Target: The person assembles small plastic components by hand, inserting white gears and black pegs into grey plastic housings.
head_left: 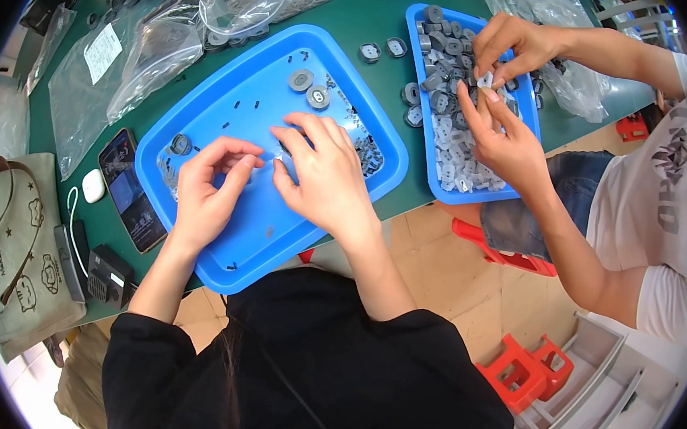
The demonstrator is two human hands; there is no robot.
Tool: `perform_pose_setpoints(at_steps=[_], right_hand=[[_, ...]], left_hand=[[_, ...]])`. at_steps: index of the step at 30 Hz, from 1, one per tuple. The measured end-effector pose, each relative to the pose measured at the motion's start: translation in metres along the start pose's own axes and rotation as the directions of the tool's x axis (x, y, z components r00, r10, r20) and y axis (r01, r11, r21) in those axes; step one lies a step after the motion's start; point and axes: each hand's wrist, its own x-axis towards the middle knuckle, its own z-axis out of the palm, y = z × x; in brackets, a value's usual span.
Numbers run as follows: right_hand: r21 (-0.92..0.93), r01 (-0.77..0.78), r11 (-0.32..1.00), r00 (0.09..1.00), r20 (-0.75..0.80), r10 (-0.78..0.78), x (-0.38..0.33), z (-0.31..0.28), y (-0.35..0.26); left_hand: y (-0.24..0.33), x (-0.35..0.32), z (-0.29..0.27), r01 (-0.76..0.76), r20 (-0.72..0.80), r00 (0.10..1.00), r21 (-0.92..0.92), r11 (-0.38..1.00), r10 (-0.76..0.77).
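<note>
Both my hands are over a large blue tray. My left hand is closed, its thumb tip pressed near the index finger; whatever lies between them is too small to make out. My right hand faces it with bent fingers, pinching a small whitish plastic piece between thumb and fingers. Beyond the right hand, two round grey plastic parts sit in the tray. Tiny black pieces are heaped along the tray's right side. Another grey part lies by its left wall.
At the right, a co-worker's hands hold a small white part over a second blue tray of grey and white parts. Plastic bags and loose grey parts cover the table's far side. A phone, white earbud case and canvas bag lie left.
</note>
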Motion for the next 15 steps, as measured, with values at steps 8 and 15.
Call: perform_pose_setpoints(at_steps=[8,15], right_hand=[[0.038,0.026,0.999,0.998,-0.062,-0.024,-0.0005,0.0031,0.0046],[0.173,0.133,0.976,0.978,-0.180,-0.101,0.0023,-0.0031,-0.0015]], left_hand=[[-0.0006,-0.0007,0.0000,0.012,0.008,1.000,0.013,1.000,-0.012],[-0.0023,0.0006,0.0019,0.059,0.051,0.997,-0.212,0.976,-0.049]])
